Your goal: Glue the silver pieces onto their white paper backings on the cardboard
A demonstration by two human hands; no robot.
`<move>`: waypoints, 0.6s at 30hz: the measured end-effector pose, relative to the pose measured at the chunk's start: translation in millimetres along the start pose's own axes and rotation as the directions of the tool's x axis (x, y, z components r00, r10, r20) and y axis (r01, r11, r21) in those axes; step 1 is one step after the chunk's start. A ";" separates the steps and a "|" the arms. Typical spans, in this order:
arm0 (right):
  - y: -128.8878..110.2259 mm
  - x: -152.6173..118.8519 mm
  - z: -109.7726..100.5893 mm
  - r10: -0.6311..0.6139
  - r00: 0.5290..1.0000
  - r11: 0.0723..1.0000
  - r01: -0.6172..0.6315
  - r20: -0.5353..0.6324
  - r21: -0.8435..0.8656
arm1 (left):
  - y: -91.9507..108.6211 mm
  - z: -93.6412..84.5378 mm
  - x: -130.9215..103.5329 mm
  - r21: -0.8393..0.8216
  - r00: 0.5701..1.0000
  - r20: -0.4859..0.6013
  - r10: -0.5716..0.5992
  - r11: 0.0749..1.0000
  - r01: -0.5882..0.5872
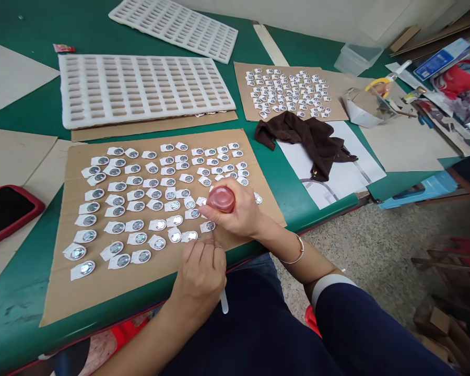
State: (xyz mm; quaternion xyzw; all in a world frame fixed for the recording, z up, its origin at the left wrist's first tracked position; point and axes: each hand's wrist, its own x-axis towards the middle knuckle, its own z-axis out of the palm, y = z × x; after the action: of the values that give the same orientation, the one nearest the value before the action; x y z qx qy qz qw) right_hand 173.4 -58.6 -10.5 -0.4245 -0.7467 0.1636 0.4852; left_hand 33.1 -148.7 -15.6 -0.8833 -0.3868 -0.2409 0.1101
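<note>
My right hand (241, 211) is wrapped round a tool with a rounded, glossy reddish end (221, 199) facing up. Its lower part is hidden by the fingers. Close below it, my left hand (204, 266) pinches a thin tool with a pale rounded end (224, 302) sticking out under the palm. The tool's slim tip reaches a small round metallic disc on a white tab (208, 226). Many similar discs on white tabs lie in rough rows on a brown cardboard sheet (62, 292) beneath both hands.
White foam trays with slots (147, 89) lie behind the sheet. Another cardboard (246, 112) bears more tabbed discs. To the right are a dark brown cloth (297, 133), a clear container (358, 57) and yellow-handled scissors (379, 86). A red-cased phone (10, 211) lies left.
</note>
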 end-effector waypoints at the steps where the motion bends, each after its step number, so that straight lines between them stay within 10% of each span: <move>1: -0.1 -0.1 -0.5 0.000 1.000 1.000 0.000 -0.001 -0.003 | -0.4 -0.5 0.4 0.000 1.000 0.002 0.000 1.000 0.000; 14: -3.2 -2.7 -5.4 -0.049 0.997 0.999 0.049 -0.054 -0.004 | -30.3 -18.9 17.9 -0.330 0.986 0.156 -0.053 0.938 0.102; 16: -5.8 -9.1 -10.2 0.018 0.992 0.998 -0.011 -0.123 0.057 | -47.0 -23.5 25.5 -0.459 0.942 0.319 -0.104 0.853 0.249; 18: -7.3 -18.4 -14.0 0.142 0.964 0.980 -0.105 -0.223 0.166 | -64.7 -25.9 35.4 -0.493 0.804 0.580 -0.131 0.730 0.474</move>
State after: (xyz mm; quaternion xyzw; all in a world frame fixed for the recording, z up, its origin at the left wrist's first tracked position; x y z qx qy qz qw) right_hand 185.1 -79.8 -9.8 -0.4482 -0.6416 0.1992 0.5898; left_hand -2.6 -92.5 25.3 -0.8216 -0.4452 -0.1276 -0.3324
